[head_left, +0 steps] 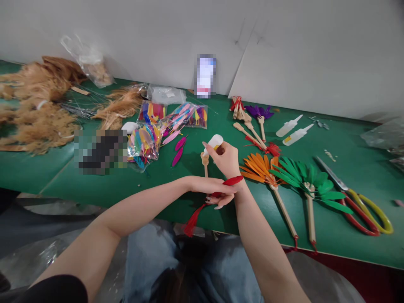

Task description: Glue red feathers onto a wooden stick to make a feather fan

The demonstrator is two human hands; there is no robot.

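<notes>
My right hand (224, 159) is closed around a small white glue bottle (214, 143), its tip down on the head of a wooden stick (205, 162). My left hand (214, 190) grips that stick lower down, together with a red feather (232, 181). A red tassel (194, 219) hangs from the stick over the table edge. Both hands are over the green table (189, 168).
Orange (260, 168) and green (303, 179) feather fans lie to the right, beside red and yellow scissors (356, 202). Two more glue bottles (292, 130), bare sticks and a purple fan (259, 112) lie behind. Bags of coloured feathers (148, 141) and tan fibre piles (38, 105) are left.
</notes>
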